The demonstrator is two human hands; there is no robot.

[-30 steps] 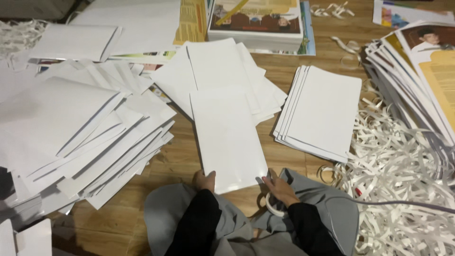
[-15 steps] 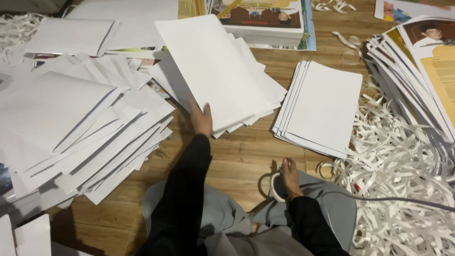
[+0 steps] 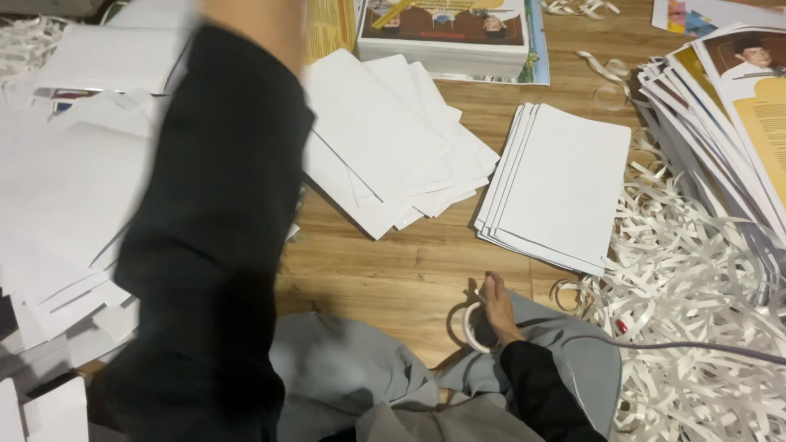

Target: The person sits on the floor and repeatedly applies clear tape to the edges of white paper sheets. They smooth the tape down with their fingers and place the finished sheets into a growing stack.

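The wooden floor [image 3: 393,278] carries everything here, and its only bare stretch is the strip between the person's grey-trousered knees and the paper piles above.

A wide spread of white envelopes [image 3: 74,205] fills the left side, overlapping like shingles and running off the left edge of view. Across it, blurred, reaches the left arm in a black sleeve [image 3: 213,229], rising from the bottom to the top edge; the left hand [image 3: 246,20] is cut off by the top of the frame, so I cannot tell how its fingers are set or what they hold.

At the right, a heap of white paper shreds [image 3: 696,303] curls over the floor, with a fanned stack of printed sheets [image 3: 729,123] lying above it along the right edge.

In the middle lies a loose fan of white sheets [image 3: 385,139], its lower corners pointing toward the bare strip. Just beside it to the right, with a narrow gap of floor between, sits a tidier stack of white sheets [image 3: 565,184], edges stepped on its left side. A pile of colour-printed posters [image 3: 446,29] lies at the top edge.

The right hand [image 3: 495,307] rests on the floor by the right knee, fingers pressed together, touching a white ring of tape [image 3: 473,327]. A thin pale cable [image 3: 696,348] runs over the shreds.
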